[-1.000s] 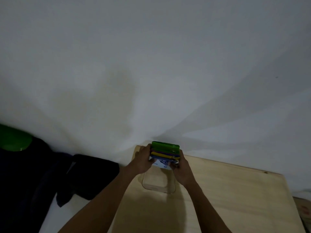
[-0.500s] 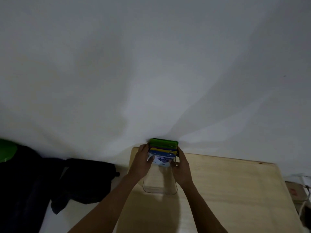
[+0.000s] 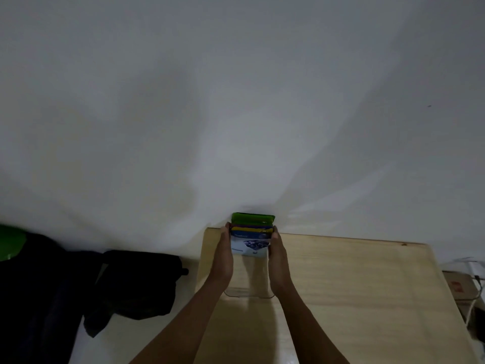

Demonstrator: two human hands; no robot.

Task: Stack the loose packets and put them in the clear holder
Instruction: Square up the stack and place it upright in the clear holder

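My left hand [image 3: 223, 254] and right hand [image 3: 278, 254] press against either side of the stack of packets [image 3: 251, 236], which stands in the far end of the clear holder [image 3: 249, 294]. The holder sits on the wooden table [image 3: 354, 298] near its far left corner, close to the wall [image 3: 236, 101]. Left of the table lies a bag [image 3: 136, 282]; off its right edge sits a cardboard box [image 3: 462, 288].

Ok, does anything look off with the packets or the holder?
Nothing stands out. The packet stack sits square between the left hand and right hand at the far end of the clear holder on the wooden table.
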